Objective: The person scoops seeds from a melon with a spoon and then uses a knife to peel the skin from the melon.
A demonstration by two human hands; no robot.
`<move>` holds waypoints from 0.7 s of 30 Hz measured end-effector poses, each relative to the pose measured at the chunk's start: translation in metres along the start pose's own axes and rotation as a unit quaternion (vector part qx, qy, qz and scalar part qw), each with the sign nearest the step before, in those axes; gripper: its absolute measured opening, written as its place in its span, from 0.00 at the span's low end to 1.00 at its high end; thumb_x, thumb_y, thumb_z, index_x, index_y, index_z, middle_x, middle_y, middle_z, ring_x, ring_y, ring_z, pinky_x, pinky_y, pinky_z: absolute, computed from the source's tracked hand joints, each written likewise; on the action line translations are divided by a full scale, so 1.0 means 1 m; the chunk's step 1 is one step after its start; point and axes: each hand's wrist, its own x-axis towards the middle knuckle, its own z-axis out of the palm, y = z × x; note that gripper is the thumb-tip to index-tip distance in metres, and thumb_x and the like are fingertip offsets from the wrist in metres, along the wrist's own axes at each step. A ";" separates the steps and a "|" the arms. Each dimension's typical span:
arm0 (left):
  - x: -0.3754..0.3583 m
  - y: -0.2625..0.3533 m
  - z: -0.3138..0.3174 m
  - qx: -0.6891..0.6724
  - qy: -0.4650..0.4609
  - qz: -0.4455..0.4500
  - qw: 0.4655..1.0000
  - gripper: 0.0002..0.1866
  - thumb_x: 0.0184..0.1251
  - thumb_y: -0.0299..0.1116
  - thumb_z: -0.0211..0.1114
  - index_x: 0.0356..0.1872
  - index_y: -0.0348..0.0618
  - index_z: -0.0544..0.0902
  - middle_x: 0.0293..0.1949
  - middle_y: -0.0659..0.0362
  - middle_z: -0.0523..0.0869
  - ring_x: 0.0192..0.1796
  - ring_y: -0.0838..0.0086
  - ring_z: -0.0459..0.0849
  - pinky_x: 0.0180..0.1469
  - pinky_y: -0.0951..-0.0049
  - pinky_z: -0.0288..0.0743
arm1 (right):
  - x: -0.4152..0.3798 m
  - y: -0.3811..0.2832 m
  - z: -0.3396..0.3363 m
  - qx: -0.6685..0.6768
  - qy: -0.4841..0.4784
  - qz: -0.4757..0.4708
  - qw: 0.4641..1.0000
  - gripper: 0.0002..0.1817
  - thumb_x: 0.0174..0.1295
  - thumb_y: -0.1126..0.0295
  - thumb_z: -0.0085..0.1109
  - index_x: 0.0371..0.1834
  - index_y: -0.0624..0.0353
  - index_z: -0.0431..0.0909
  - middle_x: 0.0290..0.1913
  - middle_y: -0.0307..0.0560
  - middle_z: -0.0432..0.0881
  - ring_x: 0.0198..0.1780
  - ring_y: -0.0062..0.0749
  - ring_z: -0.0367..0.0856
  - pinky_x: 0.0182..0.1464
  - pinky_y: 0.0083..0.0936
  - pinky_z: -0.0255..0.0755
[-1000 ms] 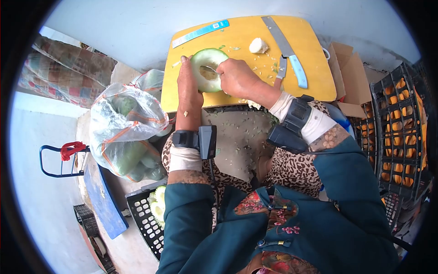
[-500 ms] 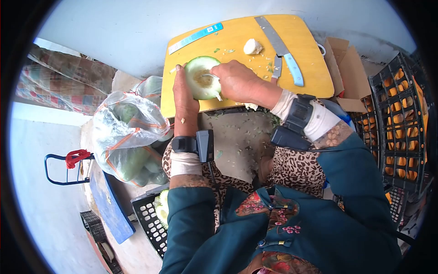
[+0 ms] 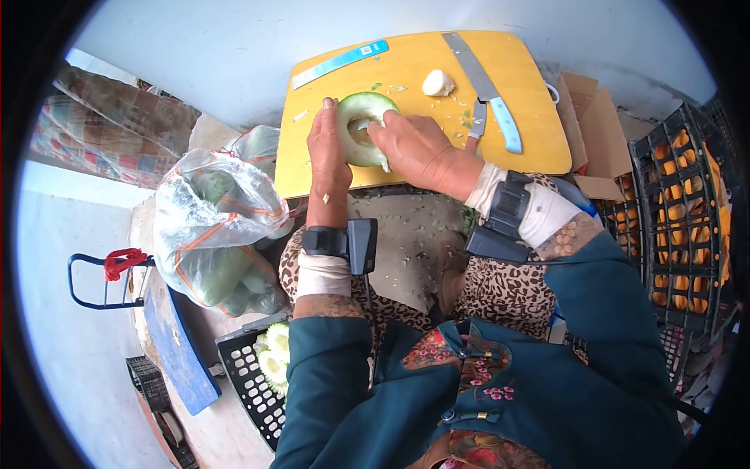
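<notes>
My left hand [image 3: 328, 146] is wrapped round the outer side of a cut green gourd [image 3: 367, 100], which has pale flesh and a hollowed middle facing up. My right hand [image 3: 419, 148] is closed at the gourd's right edge, with its fingertips in the hollow. It grips a small shiny tool that looks like a spoon [image 3: 360, 125]; most of it is hidden by the fingers and the flesh. A strip of flesh hangs from the gourd's lower rim. Beyond my right hand, a pale lump of gourd core [image 3: 438, 83] lies on the yellow table [image 3: 328, 94].
A large blue-handled knife [image 3: 486, 86] and a smaller knife [image 3: 477, 121] lie at the table's right. A blue-and-white packet [image 3: 341, 62] lies far left. A plastic bag of gourds [image 3: 219, 234], a black crate [image 3: 254, 383], a cardboard box [image 3: 598, 133] and stacked crates [image 3: 680, 211] stand around.
Both hands and the gourd have shifted slightly right in view. The gourd is tilted more, and the right fingers reach deeper into its hollow.
</notes>
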 end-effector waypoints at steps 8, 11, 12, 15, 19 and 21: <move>0.007 -0.006 0.002 0.020 0.005 0.016 1.000 0.24 0.70 0.48 0.60 0.51 0.34 0.79 0.42 0.56 0.83 0.43 0.74 0.80 0.45 0.74 0.75 | 0.011 -0.005 0.011 -0.037 -0.011 -0.016 0.999 0.06 0.50 0.79 0.57 0.32 0.66 0.78 0.33 0.58 0.80 0.32 0.50 0.84 0.30 0.40 0.78; 0.011 -0.008 -0.001 0.006 0.011 0.005 1.000 0.23 0.70 0.47 0.60 0.50 0.33 0.80 0.42 0.56 0.84 0.42 0.74 0.80 0.45 0.74 0.75 | 0.019 -0.012 -0.013 -0.026 -0.122 0.000 0.992 0.05 0.50 0.80 0.56 0.29 0.67 0.80 0.32 0.60 0.81 0.34 0.52 0.84 0.31 0.40 0.78; 0.011 -0.006 -0.001 0.002 0.017 -0.001 1.000 0.23 0.70 0.47 0.60 0.50 0.33 0.80 0.41 0.56 0.84 0.42 0.74 0.81 0.44 0.74 0.76 | 0.018 -0.010 -0.014 -0.023 -0.117 0.002 0.993 0.05 0.49 0.80 0.56 0.28 0.67 0.81 0.32 0.61 0.81 0.34 0.52 0.84 0.31 0.41 0.78; 0.007 -0.006 0.004 0.023 0.026 0.013 0.999 0.23 0.71 0.47 0.59 0.50 0.34 0.80 0.40 0.56 0.84 0.40 0.74 0.81 0.43 0.73 0.77 | 0.008 -0.002 -0.016 -0.019 -0.113 0.011 0.993 0.06 0.49 0.81 0.56 0.29 0.68 0.81 0.31 0.61 0.81 0.34 0.53 0.84 0.32 0.41 0.78; 0.009 -0.005 0.002 -0.010 0.021 0.002 1.000 0.23 0.71 0.47 0.58 0.51 0.34 0.79 0.42 0.55 0.84 0.40 0.73 0.82 0.44 0.72 0.77 | -0.002 -0.005 -0.017 -0.047 -0.073 -0.001 0.996 0.10 0.50 0.80 0.56 0.37 0.68 0.79 0.32 0.59 0.79 0.32 0.53 0.83 0.31 0.41 0.78; 0.007 -0.002 0.001 -0.015 0.019 -0.015 1.000 0.24 0.71 0.47 0.58 0.52 0.33 0.79 0.43 0.55 0.84 0.42 0.72 0.81 0.45 0.72 0.77 | -0.003 -0.008 -0.016 -0.072 -0.030 -0.016 0.997 0.10 0.51 0.78 0.57 0.37 0.69 0.78 0.32 0.58 0.78 0.30 0.51 0.84 0.30 0.39 0.79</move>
